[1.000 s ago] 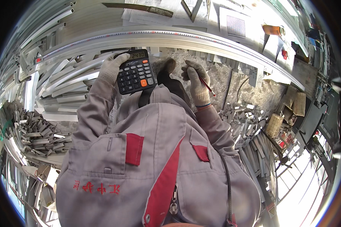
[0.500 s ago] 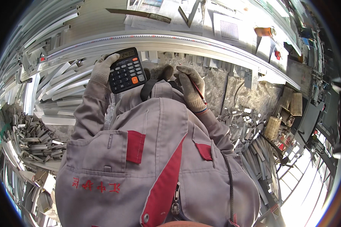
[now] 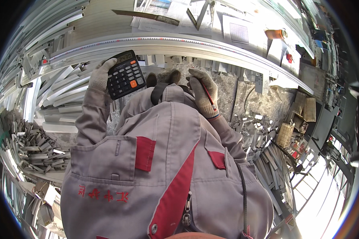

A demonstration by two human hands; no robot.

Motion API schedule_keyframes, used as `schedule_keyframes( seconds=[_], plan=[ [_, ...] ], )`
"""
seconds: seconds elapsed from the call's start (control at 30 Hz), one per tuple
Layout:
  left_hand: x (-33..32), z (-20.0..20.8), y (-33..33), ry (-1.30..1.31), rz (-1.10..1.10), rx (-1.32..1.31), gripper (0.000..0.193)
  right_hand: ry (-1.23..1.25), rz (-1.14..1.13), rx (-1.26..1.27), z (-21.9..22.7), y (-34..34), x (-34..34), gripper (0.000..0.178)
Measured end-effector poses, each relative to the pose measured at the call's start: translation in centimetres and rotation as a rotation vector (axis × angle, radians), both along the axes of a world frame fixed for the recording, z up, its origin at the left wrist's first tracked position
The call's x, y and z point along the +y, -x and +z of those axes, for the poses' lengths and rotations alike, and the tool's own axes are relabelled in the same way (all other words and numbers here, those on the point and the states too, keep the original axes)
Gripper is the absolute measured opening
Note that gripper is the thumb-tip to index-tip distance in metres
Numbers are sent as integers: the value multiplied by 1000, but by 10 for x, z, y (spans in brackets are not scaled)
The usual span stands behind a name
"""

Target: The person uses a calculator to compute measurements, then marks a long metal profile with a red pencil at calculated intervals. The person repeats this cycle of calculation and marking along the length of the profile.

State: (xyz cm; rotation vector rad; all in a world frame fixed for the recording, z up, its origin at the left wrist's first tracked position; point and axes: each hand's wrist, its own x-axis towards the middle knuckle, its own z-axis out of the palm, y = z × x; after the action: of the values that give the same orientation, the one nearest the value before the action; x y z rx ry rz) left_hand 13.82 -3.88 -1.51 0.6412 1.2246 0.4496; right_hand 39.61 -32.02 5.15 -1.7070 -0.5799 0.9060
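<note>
1. Left hand (image 3: 101, 73): gloved, closed on the calculator (image 3: 125, 75), thumb on its face beside the display. The calculator tilts, keys toward the wearer.
2. Right hand (image 3: 203, 91): gloved, fingers curled around a red pencil (image 3: 208, 96); it is apart from the calculator and presses no key.
3. Change: the calculator has shifted left, widening the gap between the hands, and the pencil lies more nearly along the right hand. The display shows the same figure; in my judgement, it is being read rather than keyed.
4. Beyond both hands: a long pale rail (image 3: 179, 48) crosses the view, a measuring scale (image 3: 139, 38) along it.
5. Past the rail, on the work surface: a knife-shaped tool (image 3: 145, 15), a V-shaped piece (image 3: 204, 15), papers (image 3: 239, 32) and, farther right, an orange jar (image 3: 275, 34).
6. Left of the left hand: stacked profiles (image 3: 68, 89); nearer the wearer, heaped offcuts (image 3: 40, 151).
7. Right of the right hand: grey floor (image 3: 223, 85), then a woven basket (image 3: 285, 134). Strong light washes out the room's lower right.
</note>
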Motion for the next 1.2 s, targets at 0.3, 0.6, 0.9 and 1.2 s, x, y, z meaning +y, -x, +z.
schedule_keyframes(
  seconds=[0.3,0.6,0.9,1.2],
  plan=[
    [-3,16,-34,-108,-151,-50,21,-123,-38,-60,11,4,-1,25],
    [-26,72,-81,-359,-312,-79,28,-320,199,-589,42,12,28,16],
    [-38,86,-96,-396,-271,-103,25,-438,325,-752,34,15,42,33],
    [-42,83,-105,-434,-261,-68,27,-406,354,-843,36,13,44,30]
  ],
)
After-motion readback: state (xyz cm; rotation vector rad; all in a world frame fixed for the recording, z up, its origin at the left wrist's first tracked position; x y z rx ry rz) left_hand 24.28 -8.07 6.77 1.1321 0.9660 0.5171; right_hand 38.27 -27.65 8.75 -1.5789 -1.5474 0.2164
